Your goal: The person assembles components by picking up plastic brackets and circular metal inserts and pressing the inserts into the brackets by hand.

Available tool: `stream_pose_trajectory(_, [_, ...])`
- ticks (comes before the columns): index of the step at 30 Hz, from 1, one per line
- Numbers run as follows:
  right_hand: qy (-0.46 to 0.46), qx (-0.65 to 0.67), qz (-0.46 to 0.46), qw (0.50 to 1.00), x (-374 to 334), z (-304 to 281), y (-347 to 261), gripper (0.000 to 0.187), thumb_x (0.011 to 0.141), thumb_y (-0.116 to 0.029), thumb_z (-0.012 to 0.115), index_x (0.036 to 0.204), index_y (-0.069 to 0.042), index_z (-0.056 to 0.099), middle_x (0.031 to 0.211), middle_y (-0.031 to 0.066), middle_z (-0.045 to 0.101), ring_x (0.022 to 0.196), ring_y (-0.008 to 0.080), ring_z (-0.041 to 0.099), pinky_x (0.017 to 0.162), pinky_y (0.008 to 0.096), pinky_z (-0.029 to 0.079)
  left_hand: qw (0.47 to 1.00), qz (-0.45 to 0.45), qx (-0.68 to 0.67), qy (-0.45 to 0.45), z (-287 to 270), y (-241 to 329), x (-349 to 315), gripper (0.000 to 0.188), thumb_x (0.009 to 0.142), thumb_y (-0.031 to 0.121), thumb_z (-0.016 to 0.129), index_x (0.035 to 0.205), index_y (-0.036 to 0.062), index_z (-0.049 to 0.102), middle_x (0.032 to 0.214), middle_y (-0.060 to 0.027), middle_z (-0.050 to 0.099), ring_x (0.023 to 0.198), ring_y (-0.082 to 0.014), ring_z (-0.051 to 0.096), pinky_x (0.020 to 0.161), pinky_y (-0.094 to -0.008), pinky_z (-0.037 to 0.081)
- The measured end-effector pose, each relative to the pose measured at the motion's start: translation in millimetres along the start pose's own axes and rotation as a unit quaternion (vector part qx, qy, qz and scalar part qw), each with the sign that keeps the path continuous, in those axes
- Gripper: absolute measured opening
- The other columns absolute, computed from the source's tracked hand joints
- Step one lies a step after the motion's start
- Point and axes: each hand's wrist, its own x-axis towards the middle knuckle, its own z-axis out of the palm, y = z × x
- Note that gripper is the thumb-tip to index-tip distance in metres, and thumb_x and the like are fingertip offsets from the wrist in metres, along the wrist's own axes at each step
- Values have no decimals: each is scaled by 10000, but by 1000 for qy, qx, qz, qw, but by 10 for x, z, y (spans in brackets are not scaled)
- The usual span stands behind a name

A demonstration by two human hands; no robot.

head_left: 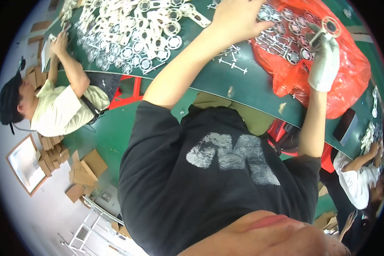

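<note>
My left hand (237,19) is bare and reaches over the green table beside a heap of grey ring-shaped parts (294,27). Its thumb stands apart from the fingers, which run partly out of the picture's top, and nothing shows in them. In a pale glove, my right hand (324,64) closes on a cream ring-shaped plastic part (338,30) with a dark centre, held up above the heap. Under the grey parts lies a crumpled red plastic bag (350,81). Thin cross-shaped sprue pieces (233,65) are scattered between my arms.
A big pile of cream handled ring parts (158,25) covers the table at left, with clear round pieces (126,53) along its near side. A dark phone-like slab (345,123) rests near the right edge. Co-workers sit at left (59,102) and right (358,179).
</note>
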Motion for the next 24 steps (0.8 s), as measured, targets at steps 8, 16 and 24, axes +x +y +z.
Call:
stream_pose_trajectory(8, [-120, 94, 129, 980, -15, -94, -4, 257, 1044, -269, 513, 875, -77, 536, 666, -54, 390, 584, 61, 334, 550, 241, 276, 991, 23, -134, -11, 140, -69, 100, 247, 916, 89, 637, 1118, 34, 506, 1089, -207, 563, 1015, -417, 608, 842, -468, 514])
stream_pose_trajectory(16, [-273, 21, 187, 943, -136, -42, -216, 228, 1017, -245, 563, 961, -31, 617, 665, -25, 447, 591, 79, 380, 559, 260, 319, 938, 315, -131, 58, 341, -56, 89, 454, 789, -112, 564, 1216, 34, 510, 1157, -185, 568, 1022, -334, 613, 881, -385, 510])
stream_pose_trajectory(24, [-304, 37, 223, 925, -174, -20, -258, 230, 1010, -229, 560, 1064, -16, 628, 660, -37, 437, 580, 66, 367, 529, 260, 291, 925, 192, -316, -92, 102, 77, -36, 375, 792, 30, 634, 1166, 36, 604, 1136, -190, 549, 978, -364, 615, 810, -392, 529])
